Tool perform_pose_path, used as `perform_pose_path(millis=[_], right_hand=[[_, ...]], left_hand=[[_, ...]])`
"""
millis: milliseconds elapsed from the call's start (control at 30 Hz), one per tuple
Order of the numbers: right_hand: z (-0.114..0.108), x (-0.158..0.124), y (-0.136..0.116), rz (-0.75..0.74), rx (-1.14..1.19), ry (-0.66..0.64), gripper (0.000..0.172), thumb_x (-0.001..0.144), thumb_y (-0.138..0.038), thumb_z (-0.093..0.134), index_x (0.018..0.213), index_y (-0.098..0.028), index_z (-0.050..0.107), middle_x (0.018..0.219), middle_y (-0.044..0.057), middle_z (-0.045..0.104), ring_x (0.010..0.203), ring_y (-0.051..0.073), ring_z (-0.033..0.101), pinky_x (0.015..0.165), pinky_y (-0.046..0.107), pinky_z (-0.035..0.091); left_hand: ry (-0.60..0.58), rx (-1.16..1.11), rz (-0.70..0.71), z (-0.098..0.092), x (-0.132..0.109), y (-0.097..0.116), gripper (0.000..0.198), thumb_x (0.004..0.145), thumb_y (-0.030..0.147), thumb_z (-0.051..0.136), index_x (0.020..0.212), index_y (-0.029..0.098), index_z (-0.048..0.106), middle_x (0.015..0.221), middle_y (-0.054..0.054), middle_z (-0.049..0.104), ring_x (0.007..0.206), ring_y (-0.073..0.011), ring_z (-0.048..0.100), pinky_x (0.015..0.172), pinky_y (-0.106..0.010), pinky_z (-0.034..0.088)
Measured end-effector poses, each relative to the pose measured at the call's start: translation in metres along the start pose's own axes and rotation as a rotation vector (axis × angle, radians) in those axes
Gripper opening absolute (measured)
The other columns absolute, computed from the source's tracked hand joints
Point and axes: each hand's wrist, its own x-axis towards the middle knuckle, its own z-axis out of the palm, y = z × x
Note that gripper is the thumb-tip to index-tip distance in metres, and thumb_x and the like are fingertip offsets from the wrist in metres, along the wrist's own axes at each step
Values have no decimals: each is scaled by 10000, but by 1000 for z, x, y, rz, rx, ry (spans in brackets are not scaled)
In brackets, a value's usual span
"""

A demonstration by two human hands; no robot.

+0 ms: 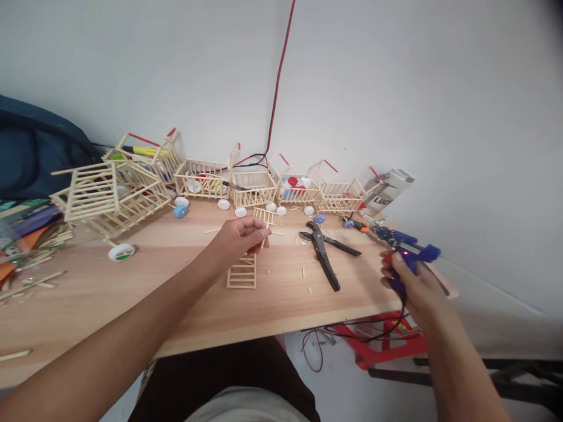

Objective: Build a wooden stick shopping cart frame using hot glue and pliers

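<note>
Between the thumb and fingers of my left hand [247, 234] is a short thin wooden stick [264, 235], held above the table. Just below that hand a small ladder-like stick panel [241, 274] lies flat on the wood. Behind the fingers, a second stick panel [264, 215] is partly visible. My right hand [407, 275] is wrapped round a blue glue gun [407, 252] at the table's right edge. Its nozzle points left, toward the row of stick carts, and a small red light glows on its body.
Black-handled cutters [324, 255] lie right of centre among stick scraps. Several small stick carts [253, 186] with bottle-cap wheels line the wall. Piled carts [116, 196] and loose sticks [39, 284] occupy the left. A cord [402, 310] hangs from the glue gun over a red stool [378, 343].
</note>
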Motion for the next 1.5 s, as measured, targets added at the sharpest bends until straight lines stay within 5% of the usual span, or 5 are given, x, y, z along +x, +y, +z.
perform_pose_path(millis=[133, 367, 633, 1500], right_hand=[[44, -28, -27, 176, 301, -234, 432, 681, -574, 747, 873, -203, 638, 932, 60, 636, 704, 144, 570, 471, 214, 413], [85, -55, -42, 40, 361, -468, 341, 838, -515, 631, 948, -193, 613, 801, 46, 604, 602, 114, 487, 463, 227, 368], [90, -65, -47, 2, 327, -599, 338, 904, -510, 542, 956, -178, 579, 635, -3, 494, 534, 100, 417, 449, 226, 325], [95, -70, -58, 30, 312, -582, 405, 834, -568, 607, 760, -180, 518, 661, -19, 443, 486, 66, 372, 384, 194, 323]], left_hand=[[-4, 66, 52, 2, -2, 3, 216, 780, 331, 673, 801, 126, 607, 653, 7, 602, 527, -57, 466, 505, -187, 360], [-13, 98, 128, 4, -3, 2, 146, 730, 265, 698, 752, 128, 652, 684, -2, 625, 600, -78, 517, 570, -204, 400], [65, 212, 222, 2, -3, 0, 115, 727, 239, 700, 785, 140, 709, 765, -33, 693, 708, -125, 577, 649, -241, 425], [115, 323, 315, 2, -4, 1, 83, 747, 213, 699, 789, 156, 743, 822, -49, 741, 746, -149, 633, 662, -249, 453]])
